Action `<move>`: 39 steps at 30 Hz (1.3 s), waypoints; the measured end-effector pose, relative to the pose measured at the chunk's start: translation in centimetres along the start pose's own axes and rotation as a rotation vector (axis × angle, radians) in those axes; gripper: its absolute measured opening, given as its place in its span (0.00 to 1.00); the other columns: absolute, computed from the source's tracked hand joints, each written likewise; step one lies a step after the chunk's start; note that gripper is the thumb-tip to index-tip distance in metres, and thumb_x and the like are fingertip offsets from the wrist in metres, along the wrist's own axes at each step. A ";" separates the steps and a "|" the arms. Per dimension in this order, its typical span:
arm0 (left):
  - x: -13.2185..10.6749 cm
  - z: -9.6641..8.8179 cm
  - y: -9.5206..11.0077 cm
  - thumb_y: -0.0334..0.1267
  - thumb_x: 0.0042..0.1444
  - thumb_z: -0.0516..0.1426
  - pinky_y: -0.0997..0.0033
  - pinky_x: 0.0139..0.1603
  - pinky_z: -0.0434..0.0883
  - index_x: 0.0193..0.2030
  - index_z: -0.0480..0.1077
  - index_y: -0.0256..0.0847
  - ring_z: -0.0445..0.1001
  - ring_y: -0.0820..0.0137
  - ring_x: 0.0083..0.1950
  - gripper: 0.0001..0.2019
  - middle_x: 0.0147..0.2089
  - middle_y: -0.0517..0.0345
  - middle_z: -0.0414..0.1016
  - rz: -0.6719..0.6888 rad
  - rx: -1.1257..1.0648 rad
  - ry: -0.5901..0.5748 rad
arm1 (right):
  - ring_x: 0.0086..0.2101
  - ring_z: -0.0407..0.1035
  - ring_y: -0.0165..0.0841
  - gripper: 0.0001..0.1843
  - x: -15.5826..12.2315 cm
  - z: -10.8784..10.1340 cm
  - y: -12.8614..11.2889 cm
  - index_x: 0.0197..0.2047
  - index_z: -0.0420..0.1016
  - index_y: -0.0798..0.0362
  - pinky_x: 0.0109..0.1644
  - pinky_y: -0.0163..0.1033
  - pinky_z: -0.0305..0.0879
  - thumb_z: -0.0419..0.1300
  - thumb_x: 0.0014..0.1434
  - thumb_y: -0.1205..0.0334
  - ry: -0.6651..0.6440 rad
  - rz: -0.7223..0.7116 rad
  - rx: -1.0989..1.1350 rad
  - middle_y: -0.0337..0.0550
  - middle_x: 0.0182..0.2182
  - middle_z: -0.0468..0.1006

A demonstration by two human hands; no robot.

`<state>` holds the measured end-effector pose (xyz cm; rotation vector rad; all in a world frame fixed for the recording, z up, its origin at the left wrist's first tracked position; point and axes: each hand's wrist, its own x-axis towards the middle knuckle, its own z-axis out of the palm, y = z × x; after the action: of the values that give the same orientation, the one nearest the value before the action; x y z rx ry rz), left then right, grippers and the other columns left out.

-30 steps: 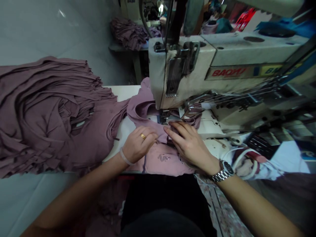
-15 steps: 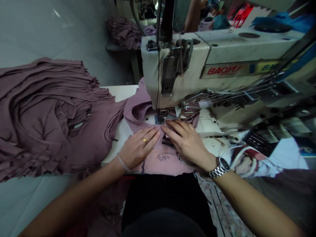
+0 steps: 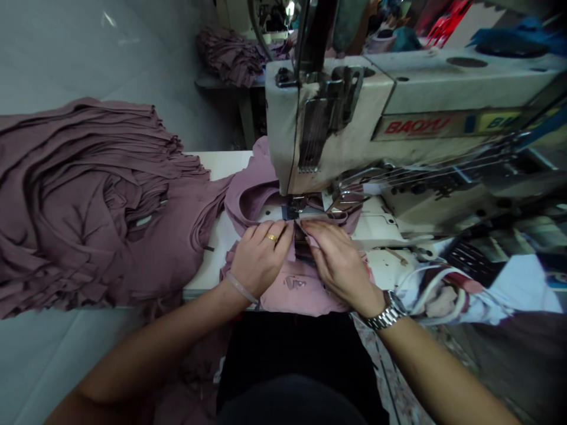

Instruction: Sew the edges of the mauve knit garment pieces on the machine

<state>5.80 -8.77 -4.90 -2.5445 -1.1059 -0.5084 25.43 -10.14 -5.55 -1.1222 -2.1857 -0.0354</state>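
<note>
A mauve garment piece [image 3: 248,188] with a curved opening lies on the sewing machine's bed around the presser foot [image 3: 294,206]. My left hand [image 3: 259,260], with a ring on one finger, is closed on its near edge, just left of and in front of the foot. On the right, my right hand [image 3: 339,262] pinches the same edge, fingertips close to the left ones; a small dark gap shows between the hands. The thumbs are mostly hidden. Beneath my hands, a paler pink cloth [image 3: 292,289] covers the front of the machine. Above them hangs the white sewing machine head [image 3: 328,136].
A large heap of mauve cut pieces [image 3: 88,206] fills the left of the table. Threads [image 3: 425,167] run across the machine's right side. Bundled white and red cloth [image 3: 452,289] lies at right. Another mauve pile [image 3: 230,56] rests on a table behind.
My fingers, flat on the garment before, have curled and now grip its near edge. The view has shifted slightly, so the machine appears further right.
</note>
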 end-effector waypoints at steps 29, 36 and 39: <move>0.6 0.5 -0.5 0.30 0.63 0.48 0.57 0.54 0.67 0.62 0.62 0.29 0.66 0.56 0.59 0.21 0.61 0.40 0.66 -0.024 -0.097 -0.066 | 0.54 0.62 0.45 0.22 0.9 0.4 0.2 0.58 0.68 0.64 0.57 0.53 0.63 0.53 0.64 0.62 -0.132 -0.071 -0.214 0.57 0.55 0.71; 0.7 0.5 -0.8 0.30 0.63 0.50 0.55 0.55 0.70 0.59 0.65 0.28 0.67 0.55 0.59 0.19 0.59 0.39 0.68 -0.014 -0.132 -0.042 | 0.55 0.62 0.44 0.22 1.5 0.5 0.1 0.58 0.68 0.63 0.58 0.53 0.60 0.51 0.66 0.61 -0.136 -0.004 -0.197 0.54 0.57 0.70; 0.3 0.5 -1.3 0.30 0.63 0.51 0.57 0.54 0.72 0.56 0.68 0.32 0.70 0.59 0.57 0.15 0.56 0.42 0.72 0.067 -0.168 0.018 | 0.52 0.64 0.41 0.18 1.3 0.3 0.2 0.56 0.70 0.60 0.57 0.51 0.62 0.52 0.65 0.64 -0.091 -0.040 -0.094 0.53 0.53 0.74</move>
<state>5.10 -7.49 -5.00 -2.7046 -1.0064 -0.6307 24.91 -9.00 -5.14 -1.1517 -2.3082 -0.1083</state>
